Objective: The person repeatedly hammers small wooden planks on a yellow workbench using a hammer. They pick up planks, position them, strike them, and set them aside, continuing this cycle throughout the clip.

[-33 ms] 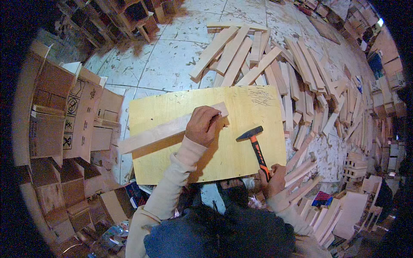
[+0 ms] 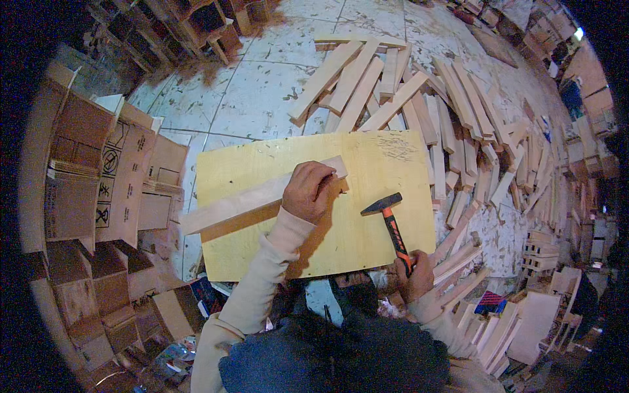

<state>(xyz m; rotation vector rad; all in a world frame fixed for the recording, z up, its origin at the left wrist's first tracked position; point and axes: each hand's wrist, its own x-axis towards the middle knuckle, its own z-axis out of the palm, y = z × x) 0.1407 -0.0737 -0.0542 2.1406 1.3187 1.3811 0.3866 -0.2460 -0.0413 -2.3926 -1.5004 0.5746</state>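
Observation:
A pale wooden strip (image 2: 244, 204) lies slantwise on a yellow board (image 2: 357, 245), its left end sticking out past the board's edge. Over the strip's right part rests my left hand (image 2: 306, 192), thumb and fingers pinched together close to that end. Whatever the pinch holds is too small to make out. My right hand (image 2: 415, 274) grips the handle of a hammer (image 2: 395, 234) with a dark head and an orange-and-black handle. The hammer head is right of the strip, over the board. Thin loose nails (image 2: 395, 148) are scattered at the board's far right corner.
Many wooden strips (image 2: 452, 124) lie heaped on the tiled floor (image 2: 262, 85) beyond and right of the board. Open cardboard boxes (image 2: 78, 190) line the left side. More cut wood (image 2: 501, 334) stands at the lower right. Wooden frames (image 2: 177, 26) stand at the far left.

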